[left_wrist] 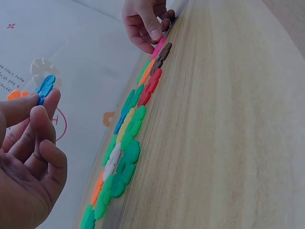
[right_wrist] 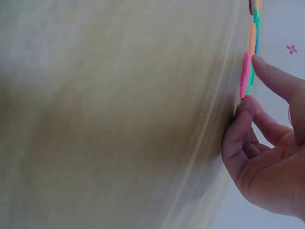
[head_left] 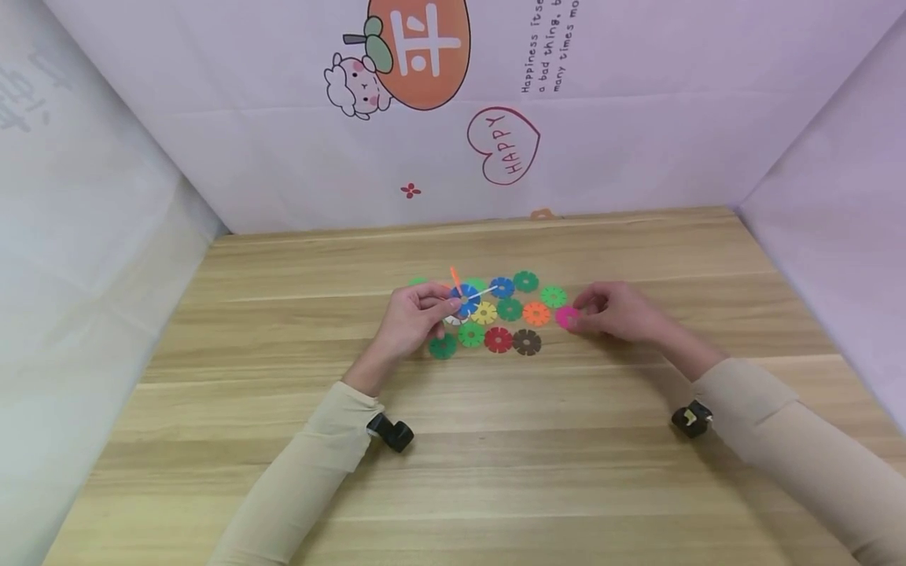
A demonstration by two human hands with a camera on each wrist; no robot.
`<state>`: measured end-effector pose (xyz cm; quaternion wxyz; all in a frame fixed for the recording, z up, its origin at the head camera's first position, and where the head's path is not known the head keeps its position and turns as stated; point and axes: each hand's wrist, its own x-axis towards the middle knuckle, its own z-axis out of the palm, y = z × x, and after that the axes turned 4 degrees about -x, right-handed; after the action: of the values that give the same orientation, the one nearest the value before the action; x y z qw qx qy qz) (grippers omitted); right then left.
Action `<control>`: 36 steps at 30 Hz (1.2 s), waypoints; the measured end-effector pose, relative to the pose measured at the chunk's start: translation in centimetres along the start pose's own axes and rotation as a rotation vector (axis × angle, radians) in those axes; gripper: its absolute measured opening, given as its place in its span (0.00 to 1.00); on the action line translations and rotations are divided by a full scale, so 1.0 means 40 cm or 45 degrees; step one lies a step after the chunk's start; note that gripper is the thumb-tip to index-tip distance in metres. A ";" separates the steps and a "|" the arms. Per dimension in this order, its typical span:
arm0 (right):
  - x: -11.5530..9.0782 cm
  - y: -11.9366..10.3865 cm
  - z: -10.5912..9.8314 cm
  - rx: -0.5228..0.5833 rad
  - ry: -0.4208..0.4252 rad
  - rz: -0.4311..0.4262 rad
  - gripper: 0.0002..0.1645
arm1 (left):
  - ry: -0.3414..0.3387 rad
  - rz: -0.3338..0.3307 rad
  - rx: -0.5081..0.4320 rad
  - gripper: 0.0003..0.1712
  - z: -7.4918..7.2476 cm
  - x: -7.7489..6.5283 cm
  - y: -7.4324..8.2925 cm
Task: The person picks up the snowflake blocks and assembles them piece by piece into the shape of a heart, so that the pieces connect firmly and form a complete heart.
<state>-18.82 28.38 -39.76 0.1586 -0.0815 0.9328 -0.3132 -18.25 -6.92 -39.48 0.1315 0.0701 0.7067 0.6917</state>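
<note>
My left hand (head_left: 418,318) pinches a blue notched disc (head_left: 465,299) between thumb and fingers, raised above the table. Joined to that disc are an orange disc (head_left: 456,277), seen edge-on, and a white disc (left_wrist: 44,70). At the right end of a spread of flat discs, my right hand (head_left: 610,312) has its thumb and index finger at a pink disc (head_left: 567,317). This pink disc (right_wrist: 246,75) lies on the table between those fingertips in the right wrist view. An orange disc (head_left: 536,314) and a light green disc (head_left: 554,296) lie beside it.
Several more notched discs lie close together on the wooden table (head_left: 495,456), among them a red disc (head_left: 499,339), a brown disc (head_left: 527,342) and a yellow disc (head_left: 484,313). The left hand partly covers some. A printed white cloth (head_left: 609,149) hangs behind the table.
</note>
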 end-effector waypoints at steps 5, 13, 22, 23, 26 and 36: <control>0.005 -0.011 0.008 -0.043 0.023 -0.031 0.25 | -0.014 0.032 0.003 0.10 -0.004 -0.004 -0.001; 0.003 -0.016 0.011 -0.032 0.025 -0.040 0.24 | -0.008 0.035 0.008 0.10 -0.006 -0.004 -0.006; -0.015 -0.053 -0.012 0.312 0.005 -0.037 0.14 | 0.001 0.009 0.011 0.10 -0.006 -0.004 -0.002; -0.018 -0.064 -0.013 0.342 0.021 -0.038 0.15 | 0.003 0.007 0.011 0.10 -0.005 -0.004 -0.001; -0.025 -0.102 -0.010 0.429 0.092 -0.052 0.18 | 0.004 -0.002 0.001 0.10 -0.003 -0.002 0.001; -0.017 -0.186 0.039 0.772 0.348 -0.229 0.17 | -0.038 0.075 -0.034 0.10 0.017 0.003 -0.006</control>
<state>-17.25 21.80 -36.21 0.0208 -0.0697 0.7990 -0.5970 -18.15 -6.22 -39.72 0.1225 0.0993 0.6929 0.7036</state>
